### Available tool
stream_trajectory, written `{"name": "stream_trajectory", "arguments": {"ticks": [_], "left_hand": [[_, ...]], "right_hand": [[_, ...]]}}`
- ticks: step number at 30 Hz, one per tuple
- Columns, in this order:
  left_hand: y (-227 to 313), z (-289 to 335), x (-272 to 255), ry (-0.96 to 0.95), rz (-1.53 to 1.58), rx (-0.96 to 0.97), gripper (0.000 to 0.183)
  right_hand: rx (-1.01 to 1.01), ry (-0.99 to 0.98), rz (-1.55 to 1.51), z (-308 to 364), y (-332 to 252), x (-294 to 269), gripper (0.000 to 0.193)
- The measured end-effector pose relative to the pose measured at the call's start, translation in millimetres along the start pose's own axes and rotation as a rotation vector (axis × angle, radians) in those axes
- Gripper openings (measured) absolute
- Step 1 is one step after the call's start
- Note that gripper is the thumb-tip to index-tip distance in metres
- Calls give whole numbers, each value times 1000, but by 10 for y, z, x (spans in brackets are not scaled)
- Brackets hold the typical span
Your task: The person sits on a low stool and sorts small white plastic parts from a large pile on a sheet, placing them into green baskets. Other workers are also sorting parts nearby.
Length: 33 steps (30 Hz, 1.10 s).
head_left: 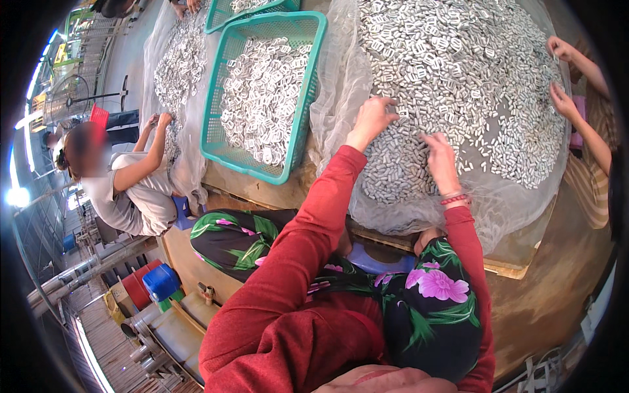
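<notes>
A large heap of small silver metal pieces (pixel 452 78) lies on a sheer net cloth (pixel 341 85), flat slotted buckles mixed with small capsule-like pieces. My left hand (pixel 373 121) reaches over the heap's near left edge, thumb and fingers apart, with nothing visible between them. To its right, my right hand (pixel 443 160), with a red bead bracelet at the wrist, hangs over the near part of the pile. Its fingers are bent and apart, pointing left, and no piece shows in them. Between and below both hands sits a mound of capsule-like pieces (pixel 396 167).
Left of the heap stands a green plastic basket (pixel 213 105) of silver buckles, with another green basket (pixel 213 23) behind. A co-worker (pixel 141 183) sits at the left by a second pile (pixel 173 72). Another person's hands (pixel 561 72) work at the heap's right edge.
</notes>
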<state>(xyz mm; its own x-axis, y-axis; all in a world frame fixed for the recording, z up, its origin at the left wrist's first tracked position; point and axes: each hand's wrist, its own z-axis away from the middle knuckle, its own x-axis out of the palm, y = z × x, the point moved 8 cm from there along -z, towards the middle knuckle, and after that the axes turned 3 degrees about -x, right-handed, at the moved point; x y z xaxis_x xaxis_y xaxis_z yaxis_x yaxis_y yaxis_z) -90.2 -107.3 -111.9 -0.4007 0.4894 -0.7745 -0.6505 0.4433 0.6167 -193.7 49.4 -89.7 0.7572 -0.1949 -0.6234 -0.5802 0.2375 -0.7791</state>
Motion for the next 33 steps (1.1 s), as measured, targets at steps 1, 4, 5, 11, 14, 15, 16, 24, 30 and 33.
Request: {"name": "stream_trajectory", "arguments": {"ticks": [1, 4, 5, 11, 14, 15, 16, 24, 30, 33], "left_hand": [[-3, -22, 105, -59, -3, -21, 34], [118, 0, 274, -61, -80, 19, 30], [133, -16, 262, -48, -98, 49, 25], [305, -40, 111, -233, 282, -30, 25], [352, 145, 48, -409, 789, -245, 36], [355, 197, 41, -445, 948, -290, 38], [362, 238, 43, -481, 1108, -334, 41], [616, 307, -248, -660, 1248, -247, 51], [868, 302, -343, -949, 911, -118, 56], [919, 270, -355, -1004, 519, -32, 55]], "right_hand": [[90, 143, -202, 5, 54, -106, 37], [420, 165, -878, 79, 223, -194, 34], [427, 116, -919, 82, 326, -176, 28], [500, 126, -1238, 224, 531, -235, 24], [533, 68, -1343, 197, 456, -176, 22], [516, 42, -1388, 180, 377, -181, 21], [499, 16, -1433, 163, 301, -186, 21], [445, -172, -1226, 91, -61, -220, 29], [473, -456, -1286, 32, -225, 99, 26], [461, -672, -1219, 61, -250, 301, 18]]}}
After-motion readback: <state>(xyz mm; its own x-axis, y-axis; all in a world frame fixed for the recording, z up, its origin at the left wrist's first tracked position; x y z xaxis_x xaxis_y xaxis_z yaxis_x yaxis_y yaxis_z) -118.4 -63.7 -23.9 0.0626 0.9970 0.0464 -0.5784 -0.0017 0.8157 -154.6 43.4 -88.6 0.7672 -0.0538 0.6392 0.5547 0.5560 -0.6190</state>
